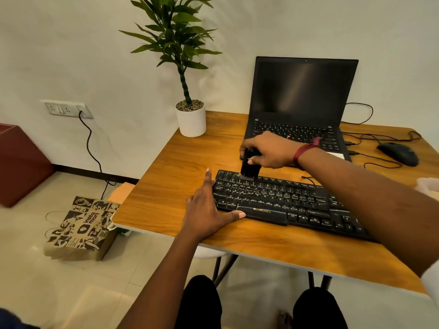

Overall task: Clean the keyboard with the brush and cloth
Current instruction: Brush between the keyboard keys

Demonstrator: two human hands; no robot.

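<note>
A black keyboard [285, 203] lies slanted on the wooden table [180, 157]. My right hand [268, 150] grips a black brush [249, 166] from above, with its bristles on the keyboard's top left key row. My left hand [209, 207] lies flat at the keyboard's left end, fingers straight along its side and thumb against its front edge. At the right edge of the view there is a pale thing [428, 186]; whether it is the cloth I cannot tell.
Behind the keyboard stands an open black laptop [301, 96] with a dark screen. A black mouse [399, 154] and cables lie at the right. A potted plant [191, 115] stands at the table's far left corner. On the floor at the left lies a printed paper bag [80, 229].
</note>
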